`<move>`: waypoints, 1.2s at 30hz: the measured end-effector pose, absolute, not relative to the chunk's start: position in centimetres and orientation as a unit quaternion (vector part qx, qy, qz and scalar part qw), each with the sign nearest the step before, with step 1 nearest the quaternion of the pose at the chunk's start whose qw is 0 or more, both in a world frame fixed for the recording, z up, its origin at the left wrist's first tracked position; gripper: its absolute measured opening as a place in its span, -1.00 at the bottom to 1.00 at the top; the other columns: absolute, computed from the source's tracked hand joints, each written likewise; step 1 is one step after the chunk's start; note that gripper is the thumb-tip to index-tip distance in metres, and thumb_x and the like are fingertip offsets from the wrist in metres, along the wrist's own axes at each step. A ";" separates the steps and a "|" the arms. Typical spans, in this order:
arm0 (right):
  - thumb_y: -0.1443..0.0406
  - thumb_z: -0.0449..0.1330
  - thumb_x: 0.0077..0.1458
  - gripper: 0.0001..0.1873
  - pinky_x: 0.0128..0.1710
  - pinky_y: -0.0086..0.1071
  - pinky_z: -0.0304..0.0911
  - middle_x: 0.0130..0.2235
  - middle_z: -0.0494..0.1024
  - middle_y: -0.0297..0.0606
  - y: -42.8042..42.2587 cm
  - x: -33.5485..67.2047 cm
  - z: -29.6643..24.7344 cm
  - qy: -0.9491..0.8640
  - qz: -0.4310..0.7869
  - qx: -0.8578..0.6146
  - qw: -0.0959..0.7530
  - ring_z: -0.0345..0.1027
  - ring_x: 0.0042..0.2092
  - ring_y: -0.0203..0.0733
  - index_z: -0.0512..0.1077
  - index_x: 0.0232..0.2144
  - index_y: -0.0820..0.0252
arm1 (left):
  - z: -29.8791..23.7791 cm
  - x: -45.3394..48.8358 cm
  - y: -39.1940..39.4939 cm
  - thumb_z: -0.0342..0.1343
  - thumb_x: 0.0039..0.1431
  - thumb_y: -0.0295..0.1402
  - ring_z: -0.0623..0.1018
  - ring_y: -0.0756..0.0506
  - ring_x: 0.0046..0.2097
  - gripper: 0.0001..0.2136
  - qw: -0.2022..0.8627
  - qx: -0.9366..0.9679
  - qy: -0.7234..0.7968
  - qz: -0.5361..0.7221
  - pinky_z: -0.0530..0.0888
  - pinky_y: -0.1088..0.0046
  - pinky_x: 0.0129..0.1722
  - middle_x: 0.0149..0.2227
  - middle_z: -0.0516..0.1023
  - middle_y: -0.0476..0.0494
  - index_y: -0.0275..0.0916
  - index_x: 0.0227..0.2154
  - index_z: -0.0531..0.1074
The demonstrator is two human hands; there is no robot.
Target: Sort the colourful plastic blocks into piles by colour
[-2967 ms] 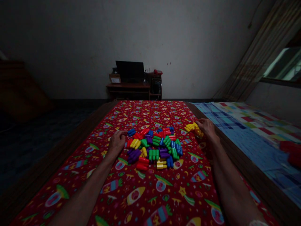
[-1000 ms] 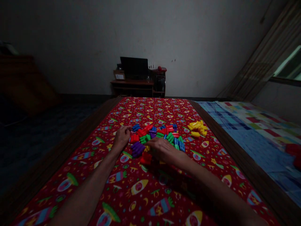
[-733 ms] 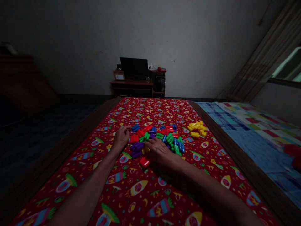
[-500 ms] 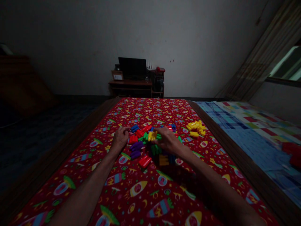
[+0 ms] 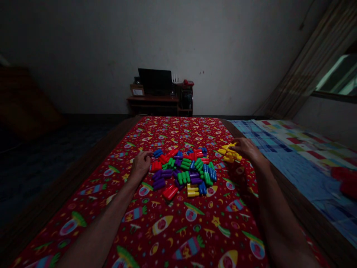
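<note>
Pile of yellow blocks point(image 5: 229, 155) at fingertips of right hand point(image 5: 247, 147), grip unclear, left hand point(image 5: 141, 162) slack

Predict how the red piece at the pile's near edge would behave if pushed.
The red piece looks rigid, its outline crisp, so it would probably stay stiff. Its glossy highlights suggest a smooth, possibly slippery surface. Lying flat on the patterned cloth, it would likely slide rather than roll.

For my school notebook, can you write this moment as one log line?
left hand: beside blue block | right hand: at yellow pile | mixed blocks: on red cloth
</note>
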State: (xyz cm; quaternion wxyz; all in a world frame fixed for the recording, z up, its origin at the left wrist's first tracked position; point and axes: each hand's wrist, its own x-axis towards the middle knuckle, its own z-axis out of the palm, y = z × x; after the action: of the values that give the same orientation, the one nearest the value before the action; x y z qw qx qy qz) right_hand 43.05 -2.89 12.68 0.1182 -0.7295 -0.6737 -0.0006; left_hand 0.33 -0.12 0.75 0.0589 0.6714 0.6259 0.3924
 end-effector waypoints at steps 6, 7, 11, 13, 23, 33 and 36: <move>0.28 0.10 0.10 -0.74 -0.48 -0.48 0.22 -0.49 0.56 -0.20 -4.3 41.8 12.9 -0.720 0.258 -0.637 0.098 0.41 -0.48 -0.27 0.50 -0.49 0.30 | 0.8 0.4 -0.3 -0.13 0.07 -0.40 0.55 -0.17 -0.14 -0.70 0.060 0.670 0.626 0.395 0.49 0.28 -0.08 -0.19 0.57 -0.22 -0.26 -0.30 0.51; 0.31 0.11 0.06 -0.77 -0.50 -0.49 0.19 -0.53 0.53 -0.23 -4.4 41.8 12.3 -0.724 0.278 -0.628 0.066 0.37 -0.51 -0.30 0.48 -0.54 0.30 | 0.8 0.4 -0.3 -0.13 0.07 -0.40 0.55 -0.17 -0.14 -0.70 0.060 0.670 0.625 0.396 0.49 0.29 -0.08 -0.20 0.58 -0.21 -0.25 -0.30 0.51; 0.43 0.12 -0.04 -0.83 -0.50 -0.50 0.10 -0.58 0.44 -0.32 -3.8 42.6 10.1 -0.734 0.201 -0.648 0.011 0.27 -0.52 -0.34 0.44 -0.62 0.29 | 0.8 0.4 -0.3 -0.13 0.05 -0.42 0.55 -0.18 -0.12 -0.71 0.058 0.666 0.624 0.405 0.48 0.28 -0.05 -0.19 0.58 -0.20 -0.24 -0.32 0.52; 0.40 0.11 0.00 -0.78 -0.50 -0.49 0.08 -0.59 0.42 -0.33 -3.4 43.2 9.6 -0.728 0.152 -0.668 0.022 0.25 -0.51 -0.33 0.42 -0.64 0.26 | 0.9 0.4 -0.2 -0.13 0.05 -0.41 0.55 -0.19 -0.13 -0.70 0.063 0.663 0.626 0.406 0.48 0.26 -0.06 -0.19 0.58 -0.22 -0.25 -0.32 0.52; 0.19 0.13 0.09 -0.70 -0.49 -0.50 0.15 -0.51 0.50 -0.26 -5.2 40.3 11.6 -0.775 0.334 -0.529 0.088 0.30 -0.48 -0.31 0.47 -0.54 0.30 | 0.9 0.4 -0.3 -0.13 0.06 -0.40 0.55 -0.18 -0.13 -0.71 0.060 0.669 0.626 0.397 0.48 0.28 -0.08 -0.18 0.58 -0.23 -0.25 -0.32 0.51; 0.45 0.17 0.03 -0.86 -0.44 -0.53 0.09 -0.41 0.56 -0.27 -10.3 29.9 10.5 -0.904 0.243 -0.351 -0.002 0.31 -0.42 -0.36 0.54 -0.35 0.28 | 0.6 0.4 0.0 -0.13 0.07 -0.42 0.54 -0.16 -0.14 -0.72 0.065 0.667 0.623 0.404 0.47 0.29 -0.06 -0.20 0.57 -0.21 -0.26 -0.32 0.50; 0.41 0.19 0.07 -0.83 -0.29 -0.45 0.20 -0.29 0.57 -0.18 -11.5 30.1 9.8 -0.916 0.134 -0.373 0.066 0.38 -0.27 -0.24 0.52 -0.25 0.23 | 0.7 0.4 -0.1 -0.13 0.08 -0.41 0.54 -0.16 -0.13 -0.72 0.064 0.668 0.622 0.403 0.46 0.30 -0.05 -0.19 0.57 -0.21 -0.26 -0.31 0.50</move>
State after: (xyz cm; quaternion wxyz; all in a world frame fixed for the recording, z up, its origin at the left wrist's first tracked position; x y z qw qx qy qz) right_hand 30.11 -11.46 9.78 0.0655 -0.3729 -0.9158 0.1342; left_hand 0.38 -0.10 0.67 0.0642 0.6684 0.6221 0.4027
